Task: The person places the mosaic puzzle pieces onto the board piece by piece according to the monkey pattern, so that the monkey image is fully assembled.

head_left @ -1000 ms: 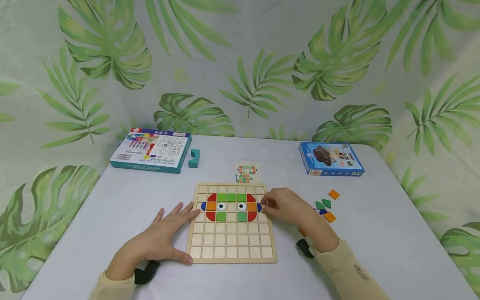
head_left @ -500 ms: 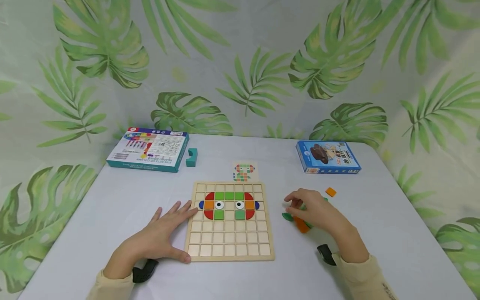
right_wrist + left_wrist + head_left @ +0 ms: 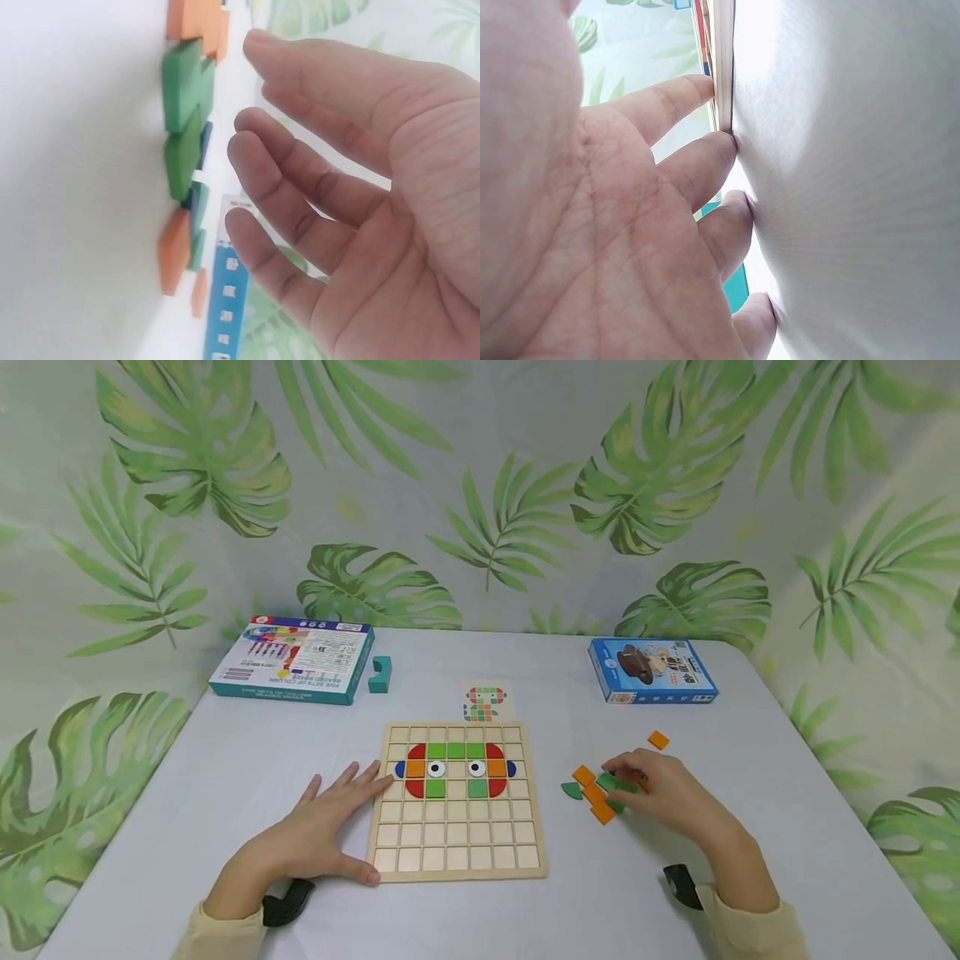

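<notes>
A wooden grid board [image 3: 457,835] lies in the middle of the table, bearing a face pattern of red, orange, green and blue pieces with two eye tiles. My left hand [image 3: 322,827] lies spread at the board's left side, its thumb and a fingertip touching the edge. To the right is a loose pile with orange square tiles [image 3: 583,775] and a green quarter-round piece [image 3: 572,790]. Over this pile hovers my right hand [image 3: 667,789], fingers loosely bent. In the right wrist view nothing sits between its fingers, and green pieces [image 3: 180,86] stand apart from them.
Behind the board lies a small pattern card [image 3: 487,702]. A flat teal-edged box [image 3: 292,660] and a teal notched block [image 3: 380,675] are at the back left. At the back right lies a blue box [image 3: 652,671]. One orange tile [image 3: 657,740] lies apart from the pile.
My right hand has left the blue piece at the board's right side and moved right, over the loose pieces. The left hand stays at the board's edge. The head view has shifted slightly.
</notes>
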{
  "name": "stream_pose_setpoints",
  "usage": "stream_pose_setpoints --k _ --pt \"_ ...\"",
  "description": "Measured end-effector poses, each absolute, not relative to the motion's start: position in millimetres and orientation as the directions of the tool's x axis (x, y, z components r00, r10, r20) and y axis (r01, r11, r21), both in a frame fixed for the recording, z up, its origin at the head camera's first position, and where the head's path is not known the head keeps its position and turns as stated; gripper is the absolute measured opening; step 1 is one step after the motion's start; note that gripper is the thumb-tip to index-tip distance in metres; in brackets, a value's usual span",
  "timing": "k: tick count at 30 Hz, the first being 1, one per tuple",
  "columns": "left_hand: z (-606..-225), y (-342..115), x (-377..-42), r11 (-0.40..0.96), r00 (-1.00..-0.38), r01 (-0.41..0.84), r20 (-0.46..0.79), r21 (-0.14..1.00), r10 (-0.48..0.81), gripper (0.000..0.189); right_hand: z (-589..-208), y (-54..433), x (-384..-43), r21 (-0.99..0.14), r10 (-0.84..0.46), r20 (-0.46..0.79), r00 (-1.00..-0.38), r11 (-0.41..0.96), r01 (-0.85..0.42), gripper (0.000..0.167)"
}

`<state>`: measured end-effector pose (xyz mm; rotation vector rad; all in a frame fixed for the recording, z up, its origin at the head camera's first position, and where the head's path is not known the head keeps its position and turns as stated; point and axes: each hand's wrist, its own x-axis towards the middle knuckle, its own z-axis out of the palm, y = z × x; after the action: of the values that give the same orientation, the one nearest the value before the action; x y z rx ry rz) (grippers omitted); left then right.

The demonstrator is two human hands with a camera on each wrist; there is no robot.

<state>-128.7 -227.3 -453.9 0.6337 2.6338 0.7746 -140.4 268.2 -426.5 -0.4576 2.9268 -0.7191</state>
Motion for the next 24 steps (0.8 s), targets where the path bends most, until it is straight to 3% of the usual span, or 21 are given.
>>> stream_pose_setpoints --k 12,24 --pt "-453.6 -227.4 -129.4 0.754 -0.848 0.31 -0.19 0.579 0.494 0.124 -443.2 245.7 -148.4 -0.437 -0.337 -0.01 -0.942 0.849 -0.299 0.038" --pt "-455.5 -228.4 -129.4 0.758 -0.852 0.306 -0.189 0.576 0.488 0.125 -444.7 229.1 -159.5 -0.366 -0.344 -0.004 -0.939 0.874 -0.319 0.018"
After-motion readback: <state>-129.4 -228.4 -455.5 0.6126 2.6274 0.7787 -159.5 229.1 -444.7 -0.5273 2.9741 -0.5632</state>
